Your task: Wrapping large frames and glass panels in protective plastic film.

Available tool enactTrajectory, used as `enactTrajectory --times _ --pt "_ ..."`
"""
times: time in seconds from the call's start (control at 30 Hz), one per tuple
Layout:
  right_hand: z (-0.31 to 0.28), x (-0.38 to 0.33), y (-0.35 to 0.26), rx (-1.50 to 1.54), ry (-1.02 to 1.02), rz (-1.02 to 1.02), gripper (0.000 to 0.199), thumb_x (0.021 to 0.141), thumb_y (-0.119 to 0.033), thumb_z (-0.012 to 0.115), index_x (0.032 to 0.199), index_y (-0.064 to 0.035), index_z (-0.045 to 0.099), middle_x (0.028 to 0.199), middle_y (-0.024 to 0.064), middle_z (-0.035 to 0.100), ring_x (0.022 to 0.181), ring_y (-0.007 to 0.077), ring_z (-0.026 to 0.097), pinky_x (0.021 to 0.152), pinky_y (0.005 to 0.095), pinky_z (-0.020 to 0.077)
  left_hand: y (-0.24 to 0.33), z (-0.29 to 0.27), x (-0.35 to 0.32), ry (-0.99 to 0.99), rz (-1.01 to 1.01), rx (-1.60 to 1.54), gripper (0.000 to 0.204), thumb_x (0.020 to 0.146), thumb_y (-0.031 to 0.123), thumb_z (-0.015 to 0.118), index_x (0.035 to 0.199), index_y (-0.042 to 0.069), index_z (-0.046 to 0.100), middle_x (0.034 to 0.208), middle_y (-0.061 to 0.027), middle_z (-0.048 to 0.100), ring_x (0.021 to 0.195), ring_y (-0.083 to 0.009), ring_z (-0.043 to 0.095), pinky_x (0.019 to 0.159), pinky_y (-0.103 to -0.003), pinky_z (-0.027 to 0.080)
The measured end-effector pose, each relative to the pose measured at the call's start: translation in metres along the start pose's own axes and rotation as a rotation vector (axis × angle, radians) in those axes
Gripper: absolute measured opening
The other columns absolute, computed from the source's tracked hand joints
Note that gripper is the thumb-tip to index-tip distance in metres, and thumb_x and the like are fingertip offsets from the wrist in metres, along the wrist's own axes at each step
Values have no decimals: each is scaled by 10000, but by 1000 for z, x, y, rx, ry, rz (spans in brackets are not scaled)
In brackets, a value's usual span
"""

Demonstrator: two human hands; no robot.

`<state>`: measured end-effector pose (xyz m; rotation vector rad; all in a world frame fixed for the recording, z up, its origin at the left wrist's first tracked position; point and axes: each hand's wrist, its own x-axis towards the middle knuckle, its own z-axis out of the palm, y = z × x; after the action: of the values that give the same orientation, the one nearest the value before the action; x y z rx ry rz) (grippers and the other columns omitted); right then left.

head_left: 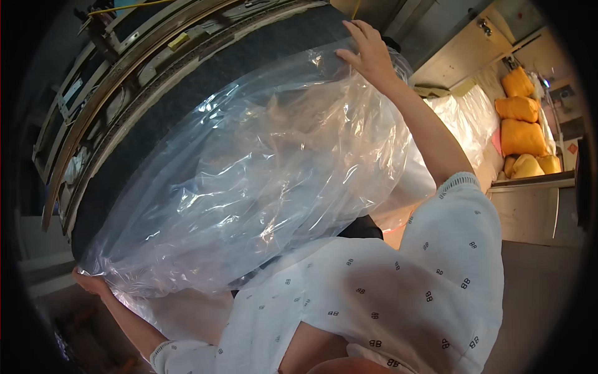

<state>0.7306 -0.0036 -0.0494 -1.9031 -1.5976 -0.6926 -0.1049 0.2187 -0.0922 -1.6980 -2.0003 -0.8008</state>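
Observation:
A large sheet of clear plastic film [268, 156], shiny and wrinkled, spreads over the dark tabletop [249, 53] and hangs down over its near edge in front of my body. At the lower left, my left hand [91, 282] is closed on the gathered corner of the film, its fingertips partly hidden. Far to the right, my right hand [372, 55] lies at the film's upper right end with thumb and fingers apart. Its palm side is out of sight.
Behind the dark surface runs a long curved-looking rail assembly [124, 93] with a small yellow piece [179, 41] on it. More clear plastic [464, 118] lies heaped at the right. Orange bundles [522, 118] are stacked beyond it, near a wooden cabinet [464, 47].

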Motion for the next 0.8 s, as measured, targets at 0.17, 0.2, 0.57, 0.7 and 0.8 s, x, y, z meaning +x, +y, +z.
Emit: enactTrajectory --times 0.17,0.2,0.57,0.7,0.8 --pt "4 11 9 77 -234 -100 288 710 -288 663 967 -165 624 1045 33 528 977 244 470 842 344 392 -30 5 1 8 66 52 477 743 308 627 1106 29 491 1075 -171 537 974 -364 522 805 -428 409" --pt "5 12 9 157 -313 -135 212 709 -269 663 895 -167 649 999 24 546 964 231 470 835 327 392 -26 -1 -1 -19 11 69 521 706 330 664 1097 28 499 1077 -179 546 979 -362 525 809 -426 409" --pt "34 16 1 464 -418 250 182 755 -260 610 834 -98 637 753 40 630 688 173 586 641 289 445 -139 -12 34 75 -370 -460 338 833 241 507 1031 -26 562 1027 -157 587 854 -271 558 721 -366 447" --pt "23 18 -7 404 -415 267 181 747 -266 613 820 -102 638 760 39 635 706 176 596 630 294 442 -129 -76 37 26 -569 -715 352 850 286 542 1060 3 554 1019 -87 580 847 -195 538 695 -297 448" --pt "28 20 -5 410 -414 248 173 765 -216 619 819 -53 602 707 6 587 649 112 541 595 248 418 -128 -105 21 -50 -600 -849 353 857 291 561 1093 30 537 1049 -63 566 901 -168 531 740 -275 439"
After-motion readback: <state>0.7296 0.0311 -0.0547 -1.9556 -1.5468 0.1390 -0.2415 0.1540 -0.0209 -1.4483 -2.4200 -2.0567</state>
